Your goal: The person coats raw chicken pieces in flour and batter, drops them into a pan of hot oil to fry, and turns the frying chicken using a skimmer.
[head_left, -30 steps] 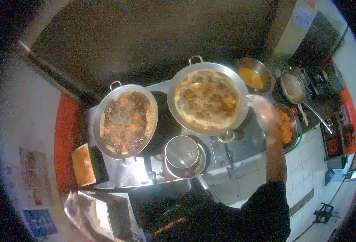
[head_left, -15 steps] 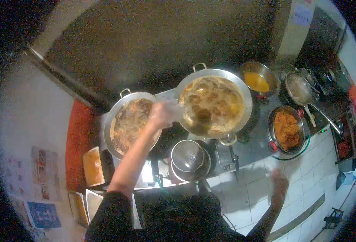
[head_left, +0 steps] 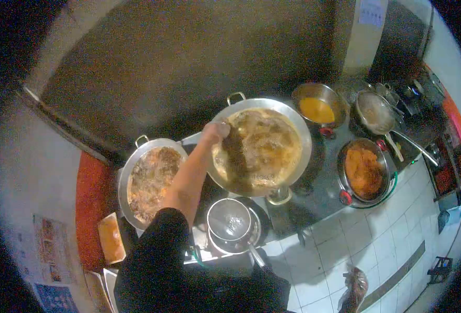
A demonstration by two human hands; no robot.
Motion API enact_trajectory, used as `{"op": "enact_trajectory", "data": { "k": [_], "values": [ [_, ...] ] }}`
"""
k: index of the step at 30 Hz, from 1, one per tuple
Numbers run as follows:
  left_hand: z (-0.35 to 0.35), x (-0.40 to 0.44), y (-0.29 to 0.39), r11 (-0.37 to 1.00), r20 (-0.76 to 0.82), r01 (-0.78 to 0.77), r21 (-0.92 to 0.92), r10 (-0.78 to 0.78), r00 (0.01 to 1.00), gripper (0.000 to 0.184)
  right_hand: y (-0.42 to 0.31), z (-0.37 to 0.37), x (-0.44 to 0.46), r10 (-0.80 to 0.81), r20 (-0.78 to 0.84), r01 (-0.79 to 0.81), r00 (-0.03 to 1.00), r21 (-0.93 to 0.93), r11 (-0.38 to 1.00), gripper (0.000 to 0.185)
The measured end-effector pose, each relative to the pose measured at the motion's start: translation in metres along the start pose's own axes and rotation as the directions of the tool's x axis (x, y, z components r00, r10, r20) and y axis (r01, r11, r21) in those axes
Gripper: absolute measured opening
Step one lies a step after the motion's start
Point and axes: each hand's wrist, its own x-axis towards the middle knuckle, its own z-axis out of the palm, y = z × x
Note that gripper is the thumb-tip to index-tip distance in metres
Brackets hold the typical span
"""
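Note:
My left hand [head_left: 219, 130] is over the left rim of a large metal wok [head_left: 306, 151] of bubbling oil with browned pieces frying in it. Its fingers are small and unclear, and I see no tool in them. A second wok [head_left: 128, 195] of foaming oil and frying pieces stands to the left, partly behind my forearm. My right hand [head_left: 356, 284], in what looks like a clear plastic glove, hangs low above the tiled floor. Its fingers are loosely apart with nothing visible between them. A round mesh strainer [head_left: 229, 219] rests over a pot in front of the woks.
An oval pan [head_left: 366, 169] of orange-coated pieces sits on the counter's right side. Behind it are a steel bowl [head_left: 318, 107] of yellow liquid and a long-handled strainer [head_left: 376, 112]. A tray [head_left: 111, 237] stands at lower left, beside the red wall panel [head_left: 92, 190].
The view has shifted right. My left hand has moved from between the woks to over the larger wok's left rim. My right hand has dropped lower.

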Motion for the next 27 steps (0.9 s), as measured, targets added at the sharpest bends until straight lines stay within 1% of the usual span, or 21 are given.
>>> {"op": "enact_trajectory", "data": {
  "k": [1,3,4,5,7,8,9,11,12,14,15,16,18,19,21,22,23,24,25,26,27],
  "values": [
    [-0.016,-0.008,0.007,0.991,0.039,0.110,-0.081,-0.107,0.994,0.012,0.011,-0.005,0.008,0.073,-0.078,-0.083,0.994,-0.133,0.988,0.029],
    [-0.055,-0.024,0.018,0.959,0.074,0.251,-0.133,-0.243,0.967,0.015,-0.004,0.005,0.005,0.070,-0.060,-0.073,0.996,-0.057,0.996,0.028],
    [-0.058,-0.033,-0.003,0.984,-0.011,-0.014,-0.176,0.012,1.000,0.019,-0.014,0.012,0.004,0.066,-0.045,-0.065,0.997,0.030,0.997,0.028],
    [-0.108,-0.051,0.021,0.999,0.116,0.003,0.036,-0.007,0.993,0.022,-0.021,0.021,0.003,0.055,-0.025,-0.054,0.998,0.015,0.998,0.028],
    [-0.216,-0.086,0.077,0.891,0.363,-0.127,0.435,-0.044,0.931,0.026,-0.031,0.042,0.007,-0.389,0.059,0.393,0.920,-0.127,0.911,0.026],
    [-0.224,-0.126,0.061,0.968,0.117,0.046,0.248,-0.078,0.990,0.029,-0.035,0.052,0.009,-0.334,0.109,0.333,0.936,0.033,0.942,0.029],
    [-0.231,-0.165,0.045,0.994,-0.136,0.105,-0.010,-0.106,0.985,0.032,-0.044,0.068,0.008,-0.345,0.140,0.345,0.928,0.027,0.938,0.029],
    [-0.282,-0.245,0.045,0.904,-0.214,-0.011,0.427,0.113,0.970,0.033,-0.075,0.126,-0.005,-0.435,0.312,0.367,0.845,0.253,0.895,0.031],
    [-0.301,-0.290,0.039,0.902,-0.227,0.024,0.431,0.083,0.970,0.033,-0.092,0.157,-0.020,-0.479,0.387,0.351,0.788,0.357,0.866,0.033],
    [-0.337,-0.382,0.025,0.936,-0.300,0.331,-0.121,-0.353,0.886,0.034,-0.134,0.211,-0.076,-0.464,0.546,0.304,0.697,0.361,0.881,0.034],
    [-0.348,-0.426,0.025,0.802,-0.254,0.443,-0.401,-0.562,0.787,0.034,-0.156,0.233,-0.110,-0.396,0.639,0.302,0.660,0.256,0.918,0.034],
    [-0.362,-0.464,0.031,0.761,-0.351,0.473,-0.444,-0.633,0.689,0.034,-0.154,0.258,-0.127,-0.373,0.726,0.321,0.577,0.218,0.922,0.034],
    [-0.392,-0.559,0.045,0.688,-0.485,0.679,-0.255,-0.699,0.526,0.040,-0.144,0.314,-0.170,-0.310,0.865,0.365,0.395,0.161,0.917,0.034],
    [-0.407,-0.606,0.054,0.607,-0.542,0.773,-0.184,-0.719,0.435,0.043,-0.136,0.342,-0.199,-0.309,0.918,0.337,0.247,0.218,0.916,0.035],
    [-0.405,-0.707,0.074,0.411,-0.628,0.912,0.010,-0.707,0.326,0.042,-0.129,0.371,-0.280,-0.188,0.982,0.346,0.005,0.175,0.922,0.037],
    [-0.397,-0.763,0.073,0.213,-0.596,0.975,0.062,-0.776,0.207,0.041,-0.111,0.393,-0.315,-0.172,0.972,0.336,-0.158,0.217,0.916,0.038],
    [-0.395,-0.802,0.089,0.118,-0.596,0.992,0.052,-0.793,0.126,0.041,-0.090,0.405,-0.343,-0.160,0.940,0.319,-0.302,0.257,0.912,0.038],
    [-0.395,-0.830,0.095,0.005,-0.548,0.997,-0.074,-0.836,-0.037,0.041,-0.071,0.417,-0.375,-0.080,0.910,0.325,-0.406,0.226,0.918,0.039],
    [-0.392,-0.853,0.102,-0.093,-0.483,0.976,-0.198,-0.857,-0.179,0.040,-0.047,0.429,-0.404,0.013,0.891,0.359,-0.454,0.169,0.918,0.040],
    [-0.385,-0.876,0.109,0.004,-0.492,0.952,-0.306,-0.857,-0.154,0.040,-0.023,0.440,-0.436,0.067,0.841,0.271,-0.537,0.097,0.958,0.043],
    [-0.377,-0.893,0.116,0.110,-0.506,0.907,-0.406,-0.854,-0.123,0.040,-0.018,0.452,-0.470,0.121,0.745,0.537,-0.656,0.348,0.768,0.045]
  ]
}}
